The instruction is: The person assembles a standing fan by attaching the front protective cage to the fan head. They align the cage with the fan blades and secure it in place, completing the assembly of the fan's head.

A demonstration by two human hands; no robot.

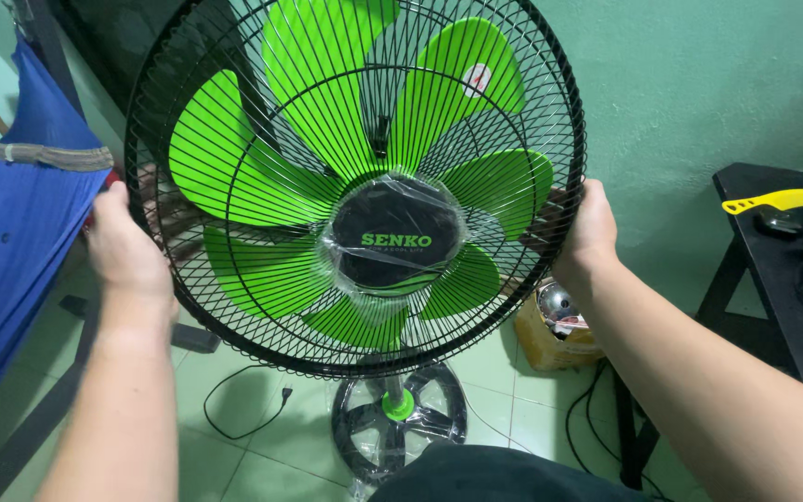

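A standing fan fills the middle of the head view. It has a round black wire grille (234, 307), bright green blades (225, 177) and a black centre cap (392, 232) wrapped in clear plastic film. My left hand (123, 246) grips the grille's left rim. My right hand (589, 228) grips the right rim, fingers curled behind the wires. Below, a green collar sits on the pole above the round black base (400, 428), which is also wrapped in plastic. The fan's black power cord (234, 409) lies loose on the floor tiles.
A blue hammock (11, 232) on a dark frame hangs at the left. At the right, a black table (783, 279) carries a yellow-handled tool (773, 201). A cardboard box (555, 339) holding a shiny metal object and black cables sit under the fan's right side, against a green wall.
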